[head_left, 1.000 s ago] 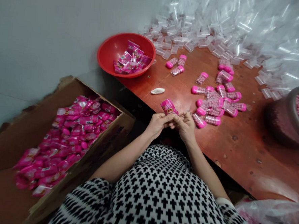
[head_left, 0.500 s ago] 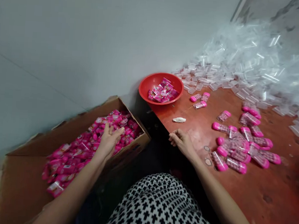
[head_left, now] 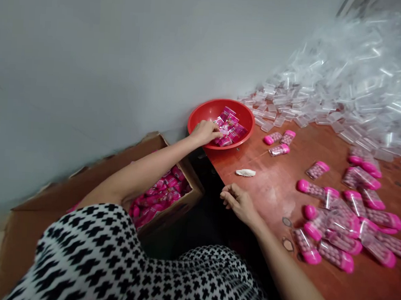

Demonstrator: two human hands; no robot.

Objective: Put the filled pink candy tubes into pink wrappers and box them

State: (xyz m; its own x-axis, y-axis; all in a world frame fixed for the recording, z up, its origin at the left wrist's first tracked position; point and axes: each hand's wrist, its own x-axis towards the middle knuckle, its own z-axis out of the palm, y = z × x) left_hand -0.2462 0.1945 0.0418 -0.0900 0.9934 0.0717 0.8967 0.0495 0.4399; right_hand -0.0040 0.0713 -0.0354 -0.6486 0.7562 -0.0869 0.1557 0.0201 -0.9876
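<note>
My left hand reaches into the red bowl at the table's back corner, its fingers curled onto the pink label sleeves lying inside. Whether it grips one is hidden. My right hand rests at the near edge of the reddish-brown table, fingers loosely curled with nothing visible in them. Just right of it lie several clear candy tubes with pink caps. A cardboard box full of pink wrapped tubes stands below the table on the left, partly hidden by my left arm.
A big heap of empty clear plastic tubes fills the back right of the table. A small white scrap lies between bowl and right hand. Three filled tubes lie beside the bowl. A grey wall runs behind.
A second ago both hands held a pink wrapped tube together. The left hand then swung over the box with nothing in it and now reaches into the red bowl. The right hand stayed at the table edge.
</note>
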